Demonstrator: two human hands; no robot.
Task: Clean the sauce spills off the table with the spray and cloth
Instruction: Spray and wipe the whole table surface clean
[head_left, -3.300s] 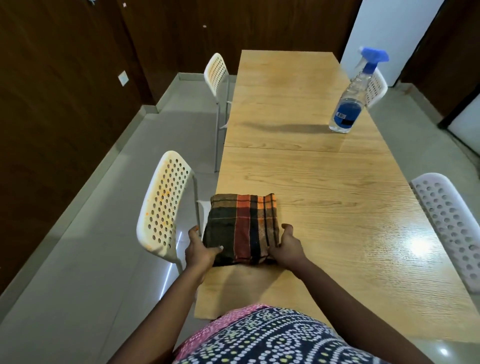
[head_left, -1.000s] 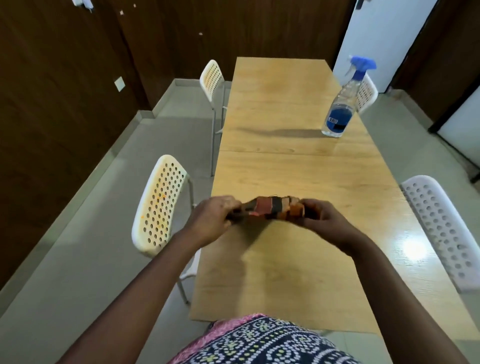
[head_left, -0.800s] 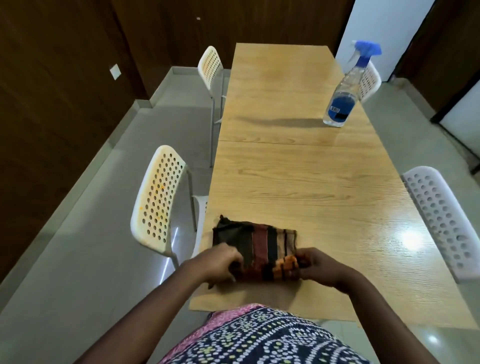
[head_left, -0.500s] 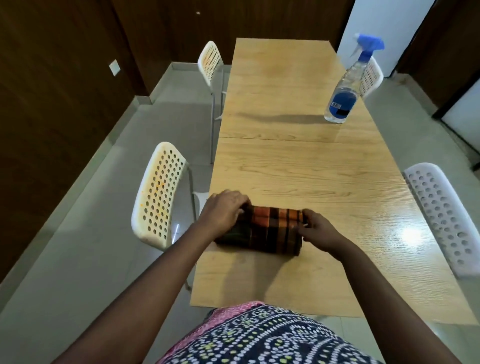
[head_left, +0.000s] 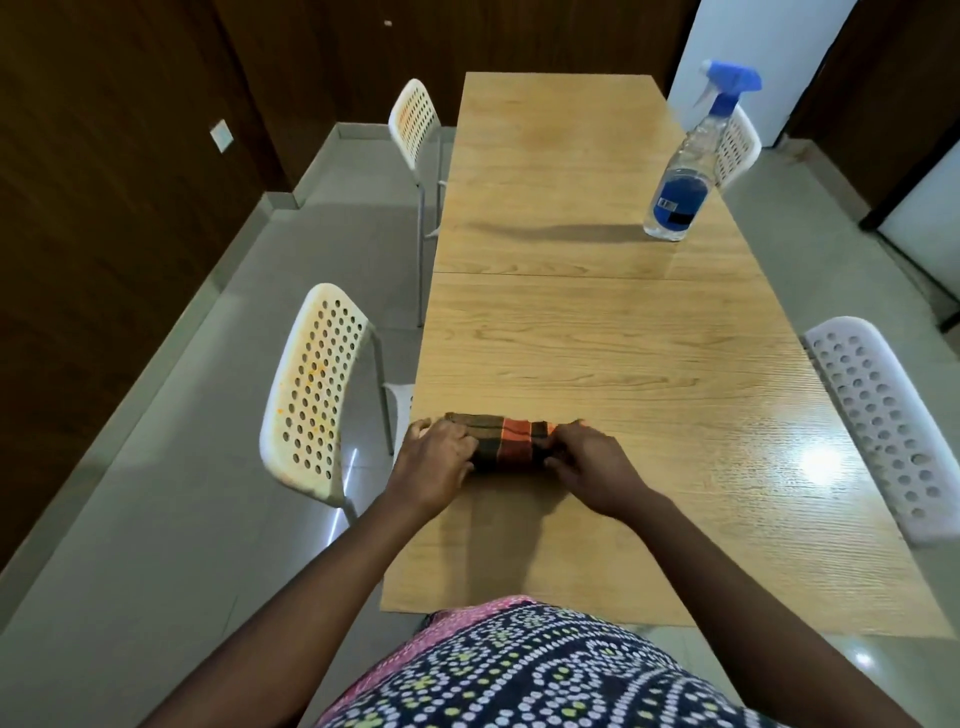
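A dark checked cloth (head_left: 511, 444) with orange stripes lies folded into a narrow strip on the long wooden table (head_left: 597, 343), near its left front edge. My left hand (head_left: 439, 460) grips the strip's left end with curled fingers. My right hand (head_left: 584, 462) grips its right end the same way. A clear spray bottle (head_left: 680, 182) with a blue trigger head and blue label stands upright far off at the table's right edge. I see no sauce marks on the tabletop.
White perforated chairs flank the table: one near left (head_left: 317, 410) with orange specks on its back, one far left (head_left: 413, 122), one near right (head_left: 883, 426), one far right (head_left: 737, 148). Dark wood walls stand left and behind.
The cloth went from a flat square to a lifted bundle, then back down and folded over into a narrow strip. Both hands stayed on its ends. The bottle has not moved.
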